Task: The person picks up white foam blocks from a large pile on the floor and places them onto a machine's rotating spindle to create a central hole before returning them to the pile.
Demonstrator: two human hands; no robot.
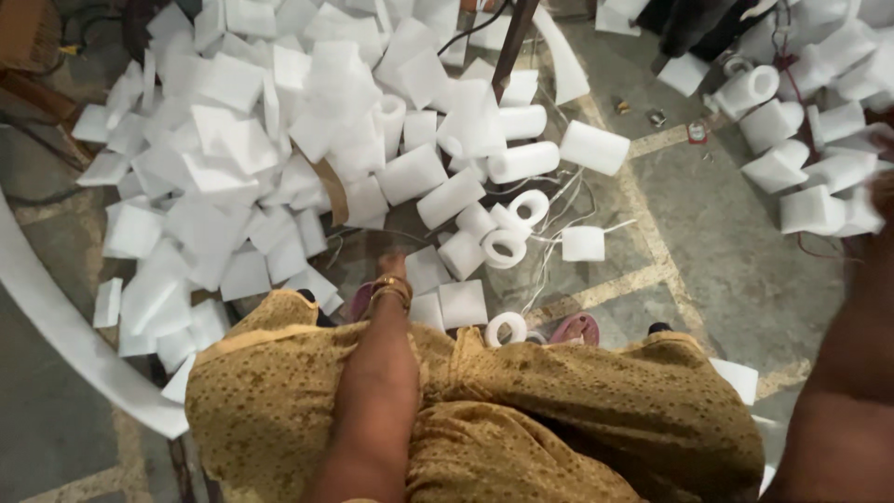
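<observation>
Mostly hidden: left hand (pixel 391 272) among foam rolls (pixel 463 253), fingers unclear; right hand (pixel 880 191) cropped.

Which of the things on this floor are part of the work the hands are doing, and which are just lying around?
In the work:
- left hand, reaching down between the knees
- flat foam sheets, heaped on the left
- rolled foam tubes
- foam rings
- second foam pile, near the blurred right hand

Lying about:
- pink sandal
- brown card strip
- black cable
- white curved edge
</observation>
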